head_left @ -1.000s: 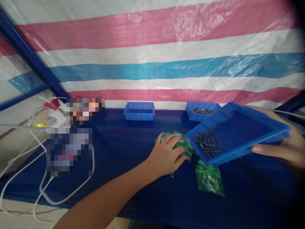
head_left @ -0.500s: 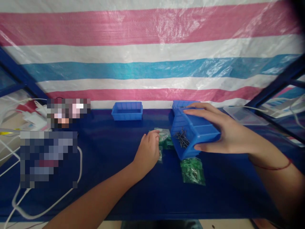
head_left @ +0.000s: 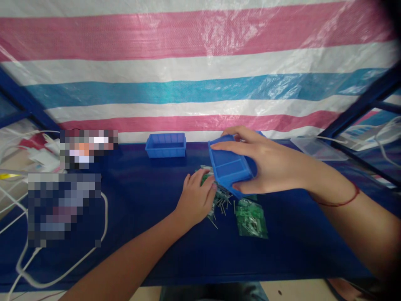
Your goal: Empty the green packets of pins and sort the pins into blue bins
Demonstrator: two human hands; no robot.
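Observation:
My right hand (head_left: 266,163) grips a blue plastic bin (head_left: 230,163) by its sides, turned over so its underside faces me. Thin metal screws or nails (head_left: 223,205) lie spilled under and in front of its lower edge; I cannot tell which kind they are. Beside the pile, my left hand (head_left: 197,198) rests low with fingers apart and curved, close to a green packet (head_left: 205,179) it partly covers. A clear and green plastic packet (head_left: 251,219) with metal pieces inside lies on the table, nearer to me and to the right.
One blue bin (head_left: 166,146) stands at the back of the dark blue table (head_left: 140,255). Another blue bin (head_left: 259,133) is mostly hidden behind my right hand. A clear plastic sheet or lid (head_left: 316,149) lies back right. White cables (head_left: 106,213) loop at the left.
My right hand has swung the bin left and tipped it upside down. The metal pieces inside have poured onto the table by my left hand, whose fingers have spread a little.

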